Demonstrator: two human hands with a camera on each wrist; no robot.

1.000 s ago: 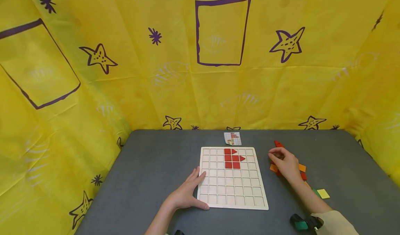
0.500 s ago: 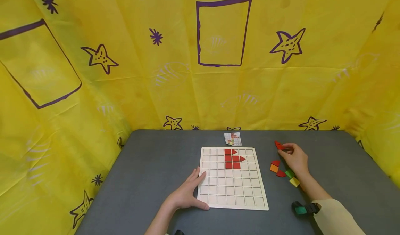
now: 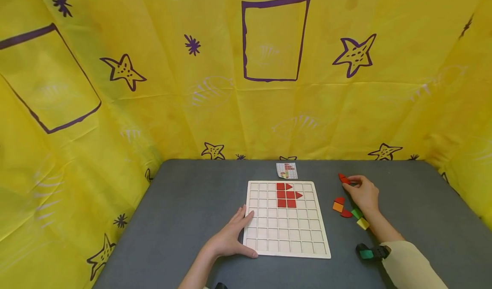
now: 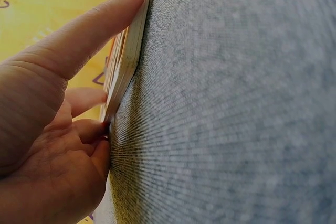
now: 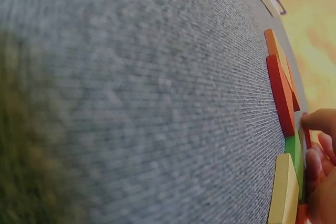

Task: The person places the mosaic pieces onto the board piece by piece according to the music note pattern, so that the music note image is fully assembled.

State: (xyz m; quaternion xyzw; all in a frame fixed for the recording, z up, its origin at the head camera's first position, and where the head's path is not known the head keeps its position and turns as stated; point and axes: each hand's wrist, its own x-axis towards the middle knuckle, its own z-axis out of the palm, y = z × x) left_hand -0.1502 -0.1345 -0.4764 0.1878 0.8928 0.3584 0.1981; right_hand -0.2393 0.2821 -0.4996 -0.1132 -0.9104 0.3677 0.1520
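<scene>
My left hand (image 3: 230, 237) lies at the near left corner of a pale wooden grid board (image 3: 265, 233). Its thumb touches the board's front edge and its fingers spread along the left edge. In the left wrist view, the thumb (image 4: 89, 35) lies straight against the board's rim (image 4: 128, 59). To the board's right, my right hand (image 3: 363, 193) pinches a small red tile (image 3: 343, 178) at the table surface, between thumb and finger; the fingertips partly hide it. Several red square tiles (image 3: 281, 195) and two red triangles (image 3: 298, 195) sit in the board's upper cells.
Nearer me than the right hand lie an orange tile (image 3: 338, 207), red rounded tiles (image 3: 346, 213), a green tile (image 3: 357, 213) and a yellow tile (image 3: 363, 224). A small pattern card (image 3: 287, 170) stands behind the board. Yellow printed cloth (image 3: 230, 109) surrounds the grey table (image 3: 184, 195).
My right hand has moved away from me and right, from over the loose tiles to the far red tile, staying there this last half second. My left hand and the board have not moved.
</scene>
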